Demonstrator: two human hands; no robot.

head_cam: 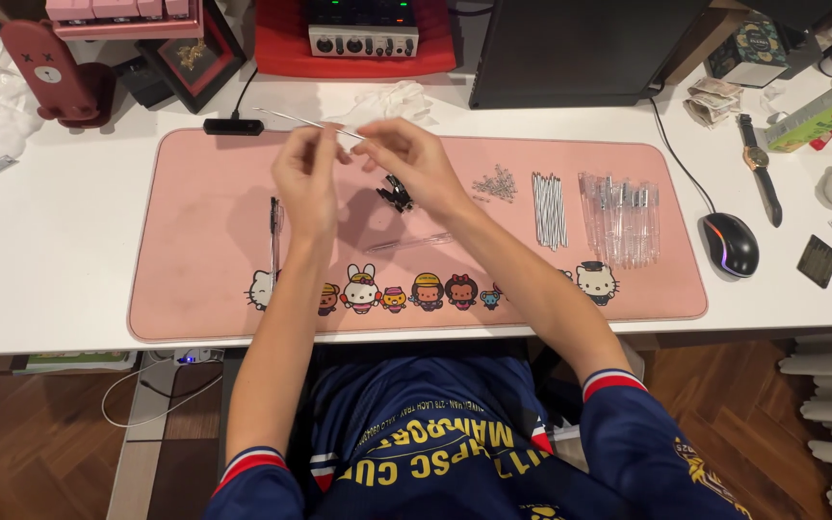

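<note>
My left hand (305, 173) and my right hand (404, 154) are raised together over a pink desk mat (195, 289). Between their fingertips they pinch a thin white pen refill (291, 118) that sticks out to the upper left. Under my right hand lies a small heap of black pen parts (397, 194). A clear pen barrel (406, 242) rests on the mat below my hands. An assembled pen (274, 231) lies left of my left wrist.
To the right on the mat lie small springs (496, 183), a row of white refills (549, 207) and clear barrels (620, 217). A mouse (730, 243), a watch (758, 164) and a monitor base (570, 58) stand beyond the mat.
</note>
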